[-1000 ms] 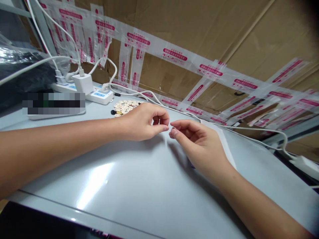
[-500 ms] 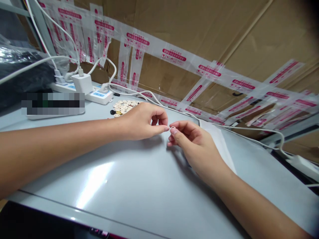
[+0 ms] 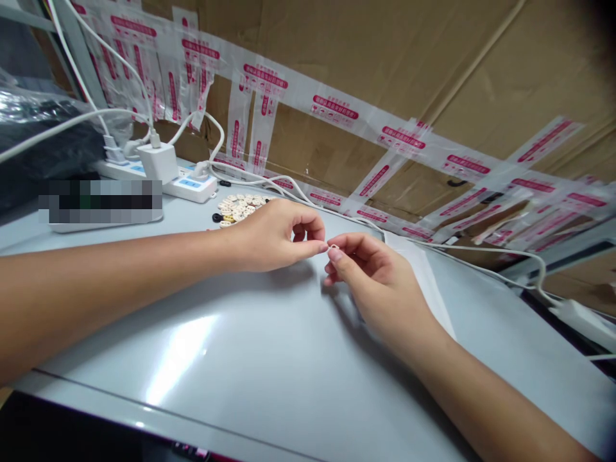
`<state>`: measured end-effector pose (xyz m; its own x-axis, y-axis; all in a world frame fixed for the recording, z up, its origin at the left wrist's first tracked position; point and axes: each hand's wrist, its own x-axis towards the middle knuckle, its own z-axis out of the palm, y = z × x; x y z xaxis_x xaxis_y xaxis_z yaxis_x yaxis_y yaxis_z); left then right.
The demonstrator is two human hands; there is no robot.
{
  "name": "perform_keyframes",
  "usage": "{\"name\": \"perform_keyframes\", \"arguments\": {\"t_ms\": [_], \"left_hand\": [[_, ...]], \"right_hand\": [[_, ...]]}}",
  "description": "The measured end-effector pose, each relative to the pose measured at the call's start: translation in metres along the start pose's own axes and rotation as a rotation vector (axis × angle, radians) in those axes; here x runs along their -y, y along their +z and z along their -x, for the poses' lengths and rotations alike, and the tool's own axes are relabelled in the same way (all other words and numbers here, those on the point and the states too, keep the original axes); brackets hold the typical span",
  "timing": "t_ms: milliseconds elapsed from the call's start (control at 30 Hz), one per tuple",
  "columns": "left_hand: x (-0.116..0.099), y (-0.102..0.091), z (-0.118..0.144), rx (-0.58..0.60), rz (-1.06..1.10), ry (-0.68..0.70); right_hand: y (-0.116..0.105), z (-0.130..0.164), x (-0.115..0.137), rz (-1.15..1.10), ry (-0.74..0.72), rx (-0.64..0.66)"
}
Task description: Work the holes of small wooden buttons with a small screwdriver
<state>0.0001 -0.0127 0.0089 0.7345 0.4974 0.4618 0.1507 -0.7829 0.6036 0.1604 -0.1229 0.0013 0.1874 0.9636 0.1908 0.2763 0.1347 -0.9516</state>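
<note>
Near the middle of the head view my right hand [image 3: 380, 276] pinches a small white loop-like piece [image 3: 334, 246] between thumb and forefinger. Its exact kind is too small to make out. My left hand [image 3: 283, 234] meets it from the left, thumb and forefinger pressed together right at the tips of the right fingers. Whatever the left fingers hold, if anything, is hidden. Both hands are raised a little over the grey table [image 3: 260, 359]. Behind my left hand lies a pile of small cream oval pieces with holes [image 3: 240, 206], partly covered by that hand.
A white power strip [image 3: 192, 185] with a plugged-in charger [image 3: 158, 160] stands at the back left. White cables [image 3: 298, 186] run along a taped cardboard wall [image 3: 327, 135]. A white sheet [image 3: 423, 276] lies behind my right hand. Black plastic-wrapped goods [image 3: 43, 135] sit at left.
My two hands stay almost in place, with the fingertips of both very slightly closer together. The view has shifted a touch.
</note>
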Motion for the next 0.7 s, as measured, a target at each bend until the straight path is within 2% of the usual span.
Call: {"name": "perform_keyframes", "arguments": {"t_ms": [167,400,700], "left_hand": [[0.0007,-0.0005,-0.0002,-0.023,-0.026,0.046],[0.0037,-0.0005,-0.0015,-0.041,-0.138,0.222],[0.0014,-0.0013,-0.0005,-0.026,-0.156,0.249]], "right_hand": [[-0.0009,-0.0028,-0.0050,-0.084,0.095,-0.034],[-0.0013,-0.0033,-0.0009,0.014,0.026,-0.082],[0.0002,-0.0008,0.0010,-0.043,0.020,-0.034]]}}
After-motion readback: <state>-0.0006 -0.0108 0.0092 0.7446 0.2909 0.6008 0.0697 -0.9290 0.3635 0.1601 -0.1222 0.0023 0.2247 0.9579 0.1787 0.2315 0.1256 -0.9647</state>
